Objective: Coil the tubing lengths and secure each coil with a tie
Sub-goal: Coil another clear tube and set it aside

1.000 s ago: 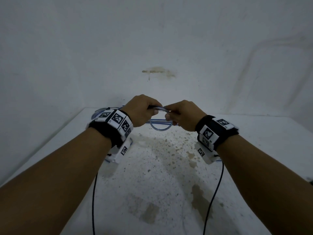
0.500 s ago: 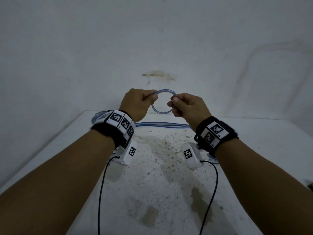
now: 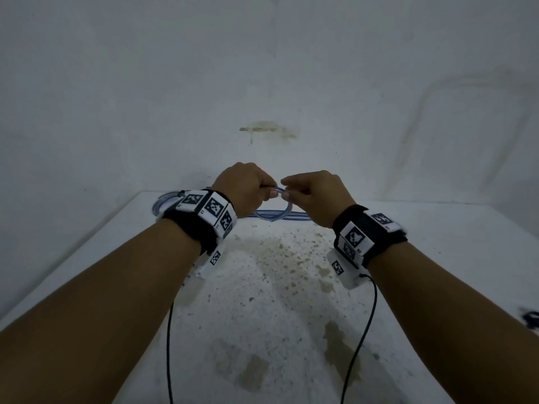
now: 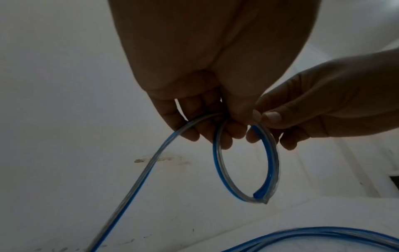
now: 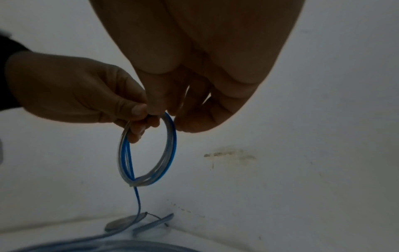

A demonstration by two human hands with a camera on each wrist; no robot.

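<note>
Both hands pinched the top of a small coil (image 4: 246, 163) of clear, blue-striped tubing: the left hand (image 3: 248, 188) clenched round the strands, the right hand (image 3: 313, 193) nipping them between thumb and fingertips. The coil hung above the table (image 3: 291, 301), its cut end (image 4: 258, 196) at the bottom, with loose tubing (image 4: 138, 179) trailing down to more tubing (image 3: 274, 214) below. Winding well probably meant matching each turn to the coil while the left hand kept the strands pinned.

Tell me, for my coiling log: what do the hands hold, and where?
Both hold the small tubing coil at its top: left hand grips there, right hand pinches beside it.
</note>
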